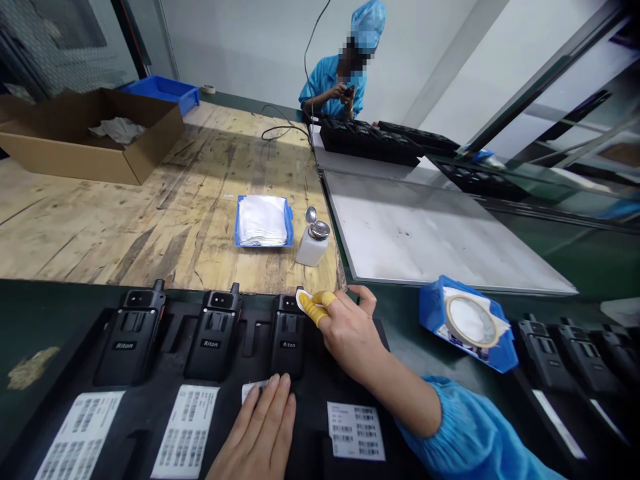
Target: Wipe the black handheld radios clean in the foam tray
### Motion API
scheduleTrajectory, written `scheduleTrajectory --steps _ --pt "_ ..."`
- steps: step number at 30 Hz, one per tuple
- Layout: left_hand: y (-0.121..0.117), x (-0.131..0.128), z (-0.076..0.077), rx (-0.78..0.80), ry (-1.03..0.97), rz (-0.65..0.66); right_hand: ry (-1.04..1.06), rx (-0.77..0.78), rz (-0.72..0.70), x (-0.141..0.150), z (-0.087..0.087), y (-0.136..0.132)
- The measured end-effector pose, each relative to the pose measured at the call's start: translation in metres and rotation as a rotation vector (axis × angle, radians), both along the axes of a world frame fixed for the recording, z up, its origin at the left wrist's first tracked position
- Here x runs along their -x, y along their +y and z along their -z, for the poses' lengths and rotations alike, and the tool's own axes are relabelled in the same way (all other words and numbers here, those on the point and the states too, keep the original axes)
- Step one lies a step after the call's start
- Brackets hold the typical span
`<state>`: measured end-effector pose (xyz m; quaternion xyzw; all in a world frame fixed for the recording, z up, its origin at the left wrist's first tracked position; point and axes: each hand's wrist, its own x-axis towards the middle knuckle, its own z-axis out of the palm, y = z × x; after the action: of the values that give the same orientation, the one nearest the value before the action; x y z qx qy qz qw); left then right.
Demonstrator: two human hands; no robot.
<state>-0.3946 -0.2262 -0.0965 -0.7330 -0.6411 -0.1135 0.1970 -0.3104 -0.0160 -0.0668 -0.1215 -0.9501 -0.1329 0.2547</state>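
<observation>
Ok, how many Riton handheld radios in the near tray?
3 visible: left radio, middle radio, right radio beside the right hand, which may hide another.

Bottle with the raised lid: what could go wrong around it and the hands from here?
The bottle stands near the right hand, its lid up; a knock might tip and spill it. The left hand partly covers a label, which could shift or crease.

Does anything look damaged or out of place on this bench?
A rough tan patch breaks up the green tabletop left of the black tray; wear or residue, I can't tell. The lid of the white bottle stands open.
</observation>
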Motion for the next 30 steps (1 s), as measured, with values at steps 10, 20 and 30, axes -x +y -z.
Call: scheduleTrajectory --steps 10,20,30 --pt "0.001 0.002 0.000 -0.042 -0.003 0.019 0.012 0.027 0.070 -0.024 0.009 -0.008" --pt "0.003 0.001 0.000 -0.040 0.013 0.025 0.092 -0.058 -0.096 0.017 -0.009 -0.012" --pt "0.005 0.003 -0.004 -0.038 0.029 0.048 0.006 -0.013 -0.049 -0.004 -0.001 -0.009"
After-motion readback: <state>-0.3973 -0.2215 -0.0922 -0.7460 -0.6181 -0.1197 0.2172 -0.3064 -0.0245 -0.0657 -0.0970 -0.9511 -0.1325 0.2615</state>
